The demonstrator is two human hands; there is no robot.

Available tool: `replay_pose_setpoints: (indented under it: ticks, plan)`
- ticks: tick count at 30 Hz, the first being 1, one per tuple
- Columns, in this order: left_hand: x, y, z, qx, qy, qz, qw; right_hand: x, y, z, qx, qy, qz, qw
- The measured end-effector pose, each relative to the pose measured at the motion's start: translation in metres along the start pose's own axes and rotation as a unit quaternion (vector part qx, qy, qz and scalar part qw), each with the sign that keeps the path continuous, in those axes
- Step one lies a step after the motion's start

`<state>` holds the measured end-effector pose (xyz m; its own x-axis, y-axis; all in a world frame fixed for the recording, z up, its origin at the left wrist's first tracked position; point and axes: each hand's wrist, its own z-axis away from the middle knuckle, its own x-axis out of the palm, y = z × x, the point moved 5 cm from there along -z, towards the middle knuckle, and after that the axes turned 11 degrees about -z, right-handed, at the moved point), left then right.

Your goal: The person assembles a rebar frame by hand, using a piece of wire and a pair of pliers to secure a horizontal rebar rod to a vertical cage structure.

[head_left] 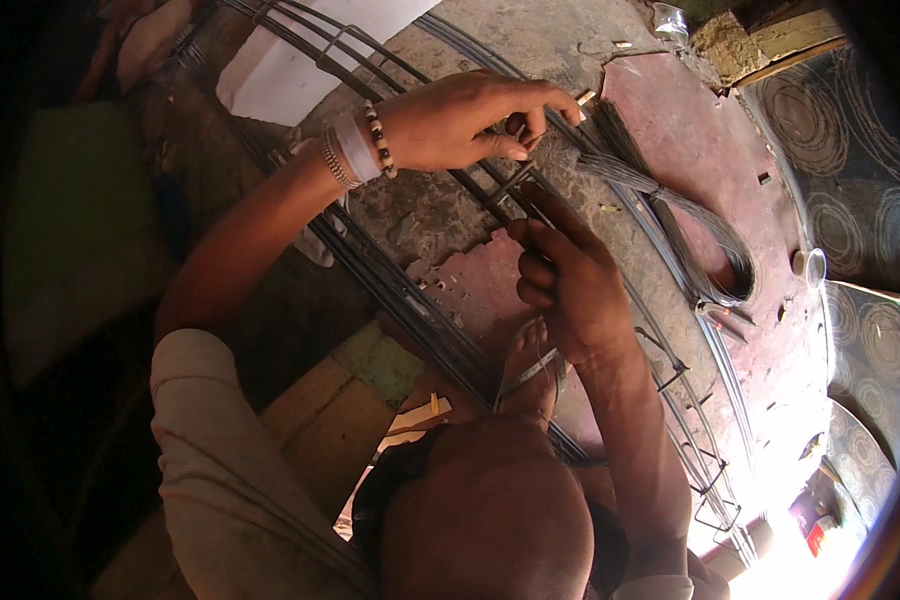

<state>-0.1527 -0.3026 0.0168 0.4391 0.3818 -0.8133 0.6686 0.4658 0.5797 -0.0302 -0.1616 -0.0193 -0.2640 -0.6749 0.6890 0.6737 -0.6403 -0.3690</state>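
My left hand point(470, 118), with bracelets at the wrist, hovers over a long cage of dark steel bars point(395, 62). Its thumb and middle finger draw together beside a square stirrup point(516, 180); whatever lies between them is hidden. Just below, my right hand point(570, 285) has its lower fingers curled in and its index finger reaching along the stirrup. A dark, thin item seems to be in its grip, too shadowed to name. To the right of both hands lies a looped bundle of thin binding wire point(630, 175).
More straight bars point(370, 285) run diagonally below my left forearm. A white block point(285, 65) stands at the upper left, a clear cup point(670, 22) at the far edge. Patterned dark fabric point(810, 120) borders the right side. My sandalled foot point(532, 375) rests beside the bars.
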Motion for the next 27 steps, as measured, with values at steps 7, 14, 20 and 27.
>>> replay_pose_setpoints:
  ticks: [7,14,20,27]
  plan:
    - [-0.001,-0.002,0.012,0.003,-0.024,-0.157,0.987,0.002,0.002,0.005,0.021,0.028,0.03,0.999]
    - [0.011,-0.017,0.013,-0.064,-0.121,-0.08,0.987,-0.002,-0.007,0.005,0.039,-0.001,0.159,0.987]
    - [0.014,-0.012,-0.009,-0.133,-0.286,-0.077,0.946,0.012,-0.016,0.009,0.022,-0.005,0.283,0.959]
    - [0.024,-0.039,-0.016,-0.153,-0.378,0.037,0.912,0.006,-0.016,0.006,0.02,-0.012,0.292,0.956]
